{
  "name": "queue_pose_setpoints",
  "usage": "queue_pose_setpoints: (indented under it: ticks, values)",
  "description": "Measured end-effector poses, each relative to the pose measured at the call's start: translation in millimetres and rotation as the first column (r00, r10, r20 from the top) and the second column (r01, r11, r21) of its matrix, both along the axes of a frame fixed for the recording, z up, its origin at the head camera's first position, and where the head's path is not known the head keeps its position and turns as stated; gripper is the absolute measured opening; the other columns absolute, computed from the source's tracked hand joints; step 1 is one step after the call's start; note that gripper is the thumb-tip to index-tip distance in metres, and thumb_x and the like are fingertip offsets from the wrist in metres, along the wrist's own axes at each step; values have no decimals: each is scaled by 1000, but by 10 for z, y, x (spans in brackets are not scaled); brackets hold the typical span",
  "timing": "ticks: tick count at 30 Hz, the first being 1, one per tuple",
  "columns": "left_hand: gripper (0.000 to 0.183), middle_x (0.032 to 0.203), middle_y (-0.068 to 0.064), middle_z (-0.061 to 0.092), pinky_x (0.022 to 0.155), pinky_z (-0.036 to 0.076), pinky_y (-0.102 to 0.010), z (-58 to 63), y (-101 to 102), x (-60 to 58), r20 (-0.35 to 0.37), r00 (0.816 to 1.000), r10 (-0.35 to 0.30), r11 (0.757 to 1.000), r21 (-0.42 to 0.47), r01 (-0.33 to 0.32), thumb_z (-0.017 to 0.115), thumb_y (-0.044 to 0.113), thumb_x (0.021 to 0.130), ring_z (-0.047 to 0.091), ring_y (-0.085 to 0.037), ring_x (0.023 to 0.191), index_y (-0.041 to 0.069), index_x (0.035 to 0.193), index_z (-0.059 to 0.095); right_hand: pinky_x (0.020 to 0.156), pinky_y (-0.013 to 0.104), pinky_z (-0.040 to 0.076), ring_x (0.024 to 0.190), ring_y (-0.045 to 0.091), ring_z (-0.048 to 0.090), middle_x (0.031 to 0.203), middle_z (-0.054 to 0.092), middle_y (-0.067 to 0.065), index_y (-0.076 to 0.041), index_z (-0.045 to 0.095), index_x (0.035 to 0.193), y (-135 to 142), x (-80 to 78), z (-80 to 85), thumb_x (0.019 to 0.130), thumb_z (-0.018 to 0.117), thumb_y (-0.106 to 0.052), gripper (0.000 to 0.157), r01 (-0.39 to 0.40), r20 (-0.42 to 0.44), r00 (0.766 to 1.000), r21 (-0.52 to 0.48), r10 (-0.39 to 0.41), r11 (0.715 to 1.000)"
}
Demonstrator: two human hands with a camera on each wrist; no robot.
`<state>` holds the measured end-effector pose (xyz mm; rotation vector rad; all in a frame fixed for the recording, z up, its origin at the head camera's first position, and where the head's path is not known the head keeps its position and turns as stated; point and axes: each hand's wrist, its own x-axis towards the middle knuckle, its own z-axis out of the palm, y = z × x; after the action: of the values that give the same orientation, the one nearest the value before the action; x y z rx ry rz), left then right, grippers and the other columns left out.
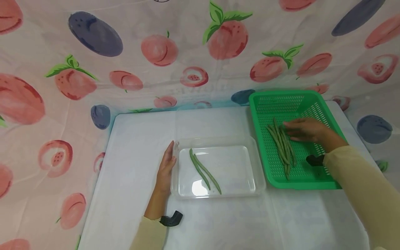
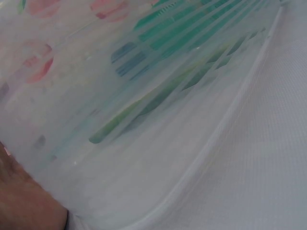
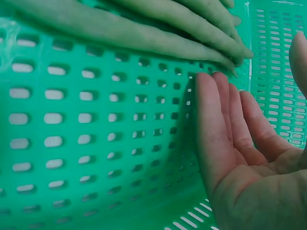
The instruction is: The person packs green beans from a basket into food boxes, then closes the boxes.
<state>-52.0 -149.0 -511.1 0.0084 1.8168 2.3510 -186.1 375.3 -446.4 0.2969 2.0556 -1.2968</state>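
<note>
Two green beans lie side by side in a clear plastic container. My left hand rests against the container's left wall with its fingers straight; the left wrist view looks through that wall at a blurred bean. Inside the green basket lies a bundle of several green beans. Over the basket, my right hand has its fingers extended and holds nothing. In the right wrist view its fingertips come close to the ends of the beans, with the thumb held apart.
A white table carries both containers, the basket standing to the right of the clear one. Behind and at the sides hangs a cloth printed with peaches and dark plums. A black wrist device sits at the left cuff.
</note>
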Motion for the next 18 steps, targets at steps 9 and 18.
queue_pose_setpoints:
  ticks: [9,18]
  values:
    - [58,171,13,18,119,35,-49,-15,-5,-4,-8,1000,-9,1000,7,9,34,24,109,18,-21,159,27,165,17,106,35,52,150,37,33,166,21,27,9,18,158,-37,1,-68,102,56,-51,90,-31,39,999,-3,31,1000]
    - [58,171,11,19,119,35,-47,-34,-18,-7,-16,1000,-14,1000,9,14,33,22,109,20,-21,158,27,165,17,104,37,54,144,38,42,160,33,30,12,33,152,-151,21,-83,100,60,-52,87,-132,32,991,91,130,987]
